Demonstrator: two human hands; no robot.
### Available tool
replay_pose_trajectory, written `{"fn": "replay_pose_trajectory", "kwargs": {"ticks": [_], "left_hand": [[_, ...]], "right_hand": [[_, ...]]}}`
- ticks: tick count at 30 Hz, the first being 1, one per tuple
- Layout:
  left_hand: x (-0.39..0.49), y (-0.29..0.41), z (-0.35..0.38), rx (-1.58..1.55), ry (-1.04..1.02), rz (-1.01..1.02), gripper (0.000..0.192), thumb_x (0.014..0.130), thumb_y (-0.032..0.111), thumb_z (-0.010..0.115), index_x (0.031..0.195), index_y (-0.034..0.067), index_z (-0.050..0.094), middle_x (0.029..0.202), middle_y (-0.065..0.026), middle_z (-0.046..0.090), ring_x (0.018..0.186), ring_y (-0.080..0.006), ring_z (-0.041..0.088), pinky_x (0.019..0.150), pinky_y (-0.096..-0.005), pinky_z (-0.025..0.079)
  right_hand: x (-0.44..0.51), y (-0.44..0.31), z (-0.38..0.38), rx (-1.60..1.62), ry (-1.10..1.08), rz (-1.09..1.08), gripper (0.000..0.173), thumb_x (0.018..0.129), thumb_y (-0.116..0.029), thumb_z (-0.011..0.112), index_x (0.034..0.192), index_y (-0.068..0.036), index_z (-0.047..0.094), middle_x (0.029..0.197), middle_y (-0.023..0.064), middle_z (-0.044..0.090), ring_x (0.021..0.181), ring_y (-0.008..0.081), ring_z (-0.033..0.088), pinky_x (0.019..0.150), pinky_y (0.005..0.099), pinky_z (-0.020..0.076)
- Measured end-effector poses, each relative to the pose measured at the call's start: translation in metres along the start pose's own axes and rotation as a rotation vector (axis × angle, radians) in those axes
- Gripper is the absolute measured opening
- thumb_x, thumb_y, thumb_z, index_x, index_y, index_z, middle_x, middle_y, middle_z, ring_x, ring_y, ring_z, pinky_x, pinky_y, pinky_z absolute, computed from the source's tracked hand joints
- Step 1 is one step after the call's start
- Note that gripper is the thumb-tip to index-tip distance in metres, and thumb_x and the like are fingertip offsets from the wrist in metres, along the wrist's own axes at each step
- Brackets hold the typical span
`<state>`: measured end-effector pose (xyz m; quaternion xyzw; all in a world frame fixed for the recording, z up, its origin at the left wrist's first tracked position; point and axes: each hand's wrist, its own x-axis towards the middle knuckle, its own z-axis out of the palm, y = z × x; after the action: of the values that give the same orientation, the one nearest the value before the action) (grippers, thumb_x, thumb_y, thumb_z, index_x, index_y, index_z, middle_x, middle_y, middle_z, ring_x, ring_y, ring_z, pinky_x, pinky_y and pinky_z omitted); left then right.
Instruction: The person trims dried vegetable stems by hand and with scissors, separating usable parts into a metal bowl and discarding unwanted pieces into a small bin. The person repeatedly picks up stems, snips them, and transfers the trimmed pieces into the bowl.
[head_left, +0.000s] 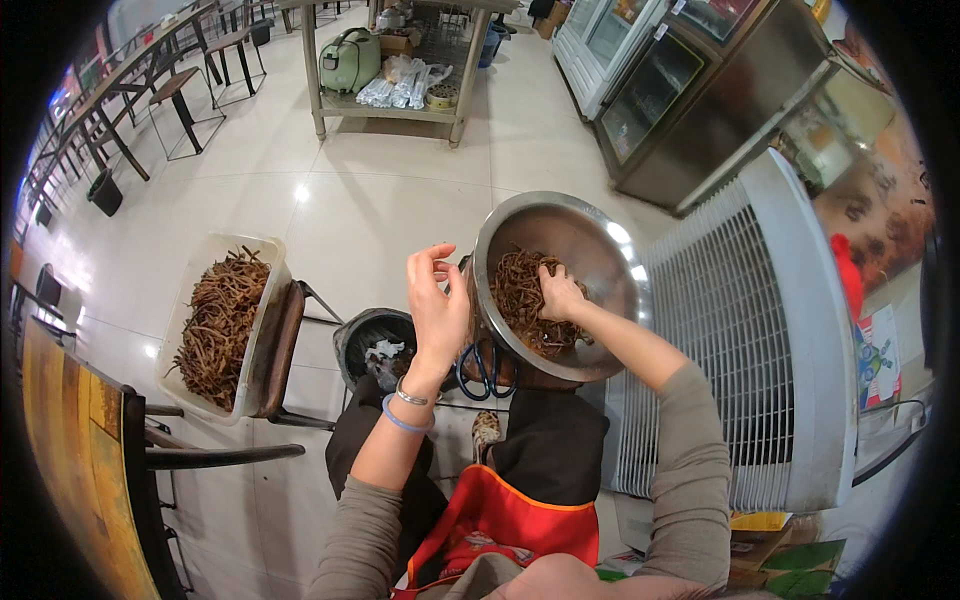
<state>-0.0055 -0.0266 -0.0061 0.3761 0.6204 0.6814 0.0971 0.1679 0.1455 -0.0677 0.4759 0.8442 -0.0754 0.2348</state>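
A wide metal basin (611, 289) stands before me on a wooden stool, with brown stringy strands, perhaps roots or dried vegetable, heaped in its left part. My right hand (561, 294) reaches into the strands (517, 285); its fingertips are partly hidden among them, so a grip cannot be made out. Raised just left of the basin, my left hand (439, 307) has bent, parted fingers and holds nothing visible. Scissors with dark blue handles (486, 375) lie at the stool's near edge. On the left, a whitish plastic tub (279, 262) is full of similar strands (225, 330).
A lined trash bin (352, 345) with crumpled plastic stands between tub and basin. The tub rests on another stool (287, 352). Close on the right is a large grey slatted appliance (720, 337). A wood-topped table (82, 450) is at lower left; a metal shelf (390, 112) stands ahead.
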Motion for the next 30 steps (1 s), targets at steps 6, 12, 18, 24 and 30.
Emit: {"fn": "replay_pose_trajectory", "kwargs": {"ticks": [6, 12, 18, 24, 30], "left_hand": [[0.001, 0.001, 0.001, -0.092, -0.013, -0.038, 0.019, 0.081, -0.003, 0.05, 0.099, -0.002, 0.054, 0.096, -0.009, 0.055, 0.081, -0.0154, 0.056, 0.073, -0.0266, 0.047], [0.001, 0.004, 0.004, -0.16, -0.024, -0.089, 0.018, 0.082, -0.003, 0.049, 0.099, -0.002, 0.054, 0.093, -0.0093, 0.058, 0.079, -0.015, 0.057, 0.073, -0.0267, 0.048], [-0.001, 0.002, 0.004, -0.144, -0.038, -0.099, 0.019, 0.082, -0.003, 0.049, 0.1, -0.001, 0.054, 0.093, -0.0092, 0.058, 0.079, -0.0146, 0.057, 0.072, -0.0265, 0.047], [0.0, -0.003, 0.002, -0.13, -0.05, -0.102, 0.016, 0.082, -0.004, 0.048, 0.098, -0.002, 0.052, 0.095, -0.0123, 0.054, 0.077, -0.0192, 0.058, 0.066, -0.0292, 0.049], [-0.001, -0.003, 0.005, -0.111, -0.066, -0.077, 0.015, 0.082, -0.005, 0.048, 0.096, -0.003, 0.053, 0.09, -0.0115, 0.055, 0.074, -0.0191, 0.058, 0.066, -0.0289, 0.048]], "right_hand": [[0.001, 0.031, -0.032, 0.536, 0.197, 0.038, 0.055, 0.059, -0.021, 0.072, 0.108, -0.001, 0.057, 0.098, 0.0191, 0.063, 0.097, 0.0296, 0.06, 0.086, 0.0346, 0.0463], [-0.033, 0.042, -0.084, 1.306, -0.024, -0.13, 0.041, 0.074, -0.001, 0.06, 0.114, -0.001, 0.05, 0.1, 0.0073, 0.06, 0.09, 0.0176, 0.056, 0.079, 0.0335, 0.0464], [-0.028, 0.041, -0.068, 0.706, 0.043, 0.048, 0.061, 0.073, -0.02, 0.07, 0.122, 0.005, 0.043, 0.116, 0.0191, 0.054, 0.103, 0.0259, 0.055, 0.087, 0.0369, 0.0451], [-0.034, 0.033, -0.052, 0.114, 0.42, -0.246, 0.026, 0.069, 0.002, 0.058, 0.093, -0.005, 0.063, 0.098, 0.0175, 0.057, 0.1, 0.0341, 0.053, 0.087, 0.0402, 0.044], [-0.037, 0.013, -0.026, -0.45, 0.331, -0.689, 0.039, 0.07, -0.001, 0.06, 0.107, -0.013, 0.06, 0.114, 0.0121, 0.05, 0.108, 0.0321, 0.045, 0.09, 0.0367, 0.0428]]}}
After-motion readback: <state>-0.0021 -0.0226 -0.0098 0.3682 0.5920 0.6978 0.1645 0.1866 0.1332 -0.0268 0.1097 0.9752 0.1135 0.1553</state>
